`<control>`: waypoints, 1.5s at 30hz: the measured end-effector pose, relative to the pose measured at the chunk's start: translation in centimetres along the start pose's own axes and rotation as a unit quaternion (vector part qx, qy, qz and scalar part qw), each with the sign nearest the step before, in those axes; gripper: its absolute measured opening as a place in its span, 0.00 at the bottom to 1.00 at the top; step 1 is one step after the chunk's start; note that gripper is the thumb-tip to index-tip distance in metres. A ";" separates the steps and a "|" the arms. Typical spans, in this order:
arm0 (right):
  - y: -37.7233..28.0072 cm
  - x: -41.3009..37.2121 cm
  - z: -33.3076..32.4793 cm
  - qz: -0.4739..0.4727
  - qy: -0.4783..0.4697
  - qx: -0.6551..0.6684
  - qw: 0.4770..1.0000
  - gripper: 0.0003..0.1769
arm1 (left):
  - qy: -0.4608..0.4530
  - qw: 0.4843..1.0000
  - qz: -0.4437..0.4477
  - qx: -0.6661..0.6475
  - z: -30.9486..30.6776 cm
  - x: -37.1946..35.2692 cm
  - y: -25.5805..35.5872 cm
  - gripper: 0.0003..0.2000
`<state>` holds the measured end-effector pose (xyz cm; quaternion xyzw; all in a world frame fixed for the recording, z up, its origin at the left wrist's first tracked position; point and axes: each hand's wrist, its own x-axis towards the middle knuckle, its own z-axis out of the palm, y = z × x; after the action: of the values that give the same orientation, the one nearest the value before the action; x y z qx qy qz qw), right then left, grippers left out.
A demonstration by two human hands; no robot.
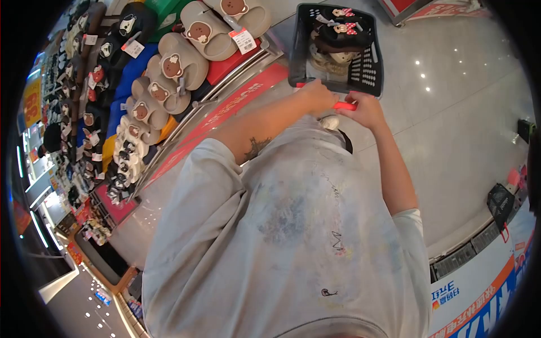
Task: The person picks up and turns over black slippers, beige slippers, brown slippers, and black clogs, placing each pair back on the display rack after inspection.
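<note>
My left hand and my right hand both grip the red handle bar of a dark plastic shopping basket cart in front of me. Inside the basket lie black slippers with cartoon-mouse bows and some beige ones. My grey T-shirt fills the lower middle of the view.
A sloped display shelf to my left carries rows of beige bear-face slippers with price tags, and black ones further along. Glossy grey floor stretches to the right. A low stand with black baskets is at the right edge.
</note>
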<state>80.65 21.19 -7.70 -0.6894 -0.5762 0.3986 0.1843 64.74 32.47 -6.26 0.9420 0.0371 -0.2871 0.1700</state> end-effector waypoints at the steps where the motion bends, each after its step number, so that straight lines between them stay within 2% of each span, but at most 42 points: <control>1: -0.1 0.3 -0.5 0.001 -0.003 -0.013 1.000 0.27 | -0.031 0.999 0.005 -0.006 -0.7 0.2 0.1 0.14; 3: -0.2 0.3 -0.5 -0.007 -0.018 -0.030 0.999 0.27 | 0.001 1.000 -0.001 -0.021 -0.4 0.6 0.2 0.18; 6: 0.0 0.9 -0.5 -0.022 -0.009 -0.055 0.998 0.27 | 0.003 0.996 -0.003 -0.088 0.2 1.2 -0.8 0.17; 9: 0.1 1.1 -1.1 -0.006 -0.023 -0.084 0.996 0.27 | 0.062 0.989 0.025 -0.130 0.7 2.2 -1.4 0.13; 11: 0.7 1.6 -0.9 -0.043 0.011 -0.163 0.986 0.27 | 0.047 0.990 0.015 -0.134 -0.3 2.3 -2.0 0.12; 13: 0.5 2.5 -1.4 -0.039 0.006 -0.192 0.981 0.27 | 0.073 0.987 0.020 -0.141 0.0 3.0 -3.0 0.12; 19: 0.7 6.4 -4.0 -0.033 -0.073 -0.243 0.967 0.28 | 0.117 0.978 0.004 -0.172 -1.7 4.1 -5.5 0.11; 24: 1.0 10.3 -7.1 -0.060 -0.077 -0.253 0.963 0.29 | 0.122 0.975 -0.051 -0.180 -3.6 6.2 -7.9 0.11; 31: 3.4 17.9 -11.4 -0.153 -0.117 -0.279 0.941 0.33 | 0.114 0.963 -0.125 -0.209 -6.9 8.9 -11.5 0.11; 34: 3.2 21.0 -13.8 -0.174 -0.132 -0.283 0.934 0.34 | 0.158 0.947 -0.159 -0.228 -8.5 9.8 -13.0 0.11; 36: 3.3 22.3 -14.8 -0.180 -0.146 -0.278 0.932 0.34 | 0.191 0.919 -0.240 -0.247 -9.2 10.4 -12.8 0.10; 42: 2.8 27.4 -17.6 -0.243 -0.197 -0.314 0.896 0.34 | 0.253 0.880 -0.305 -0.262 -9.5 12.4 -14.8 0.11; 45: 3.5 29.5 -18.2 -0.279 -0.192 -0.324 0.883 0.35 | 0.235 0.870 -0.335 -0.274 -10.0 13.5 -16.2 0.12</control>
<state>97.33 51.80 -8.94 -0.4310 -0.8661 0.2461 -0.0599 78.52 50.73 -10.84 0.8283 0.4667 -0.0752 0.3007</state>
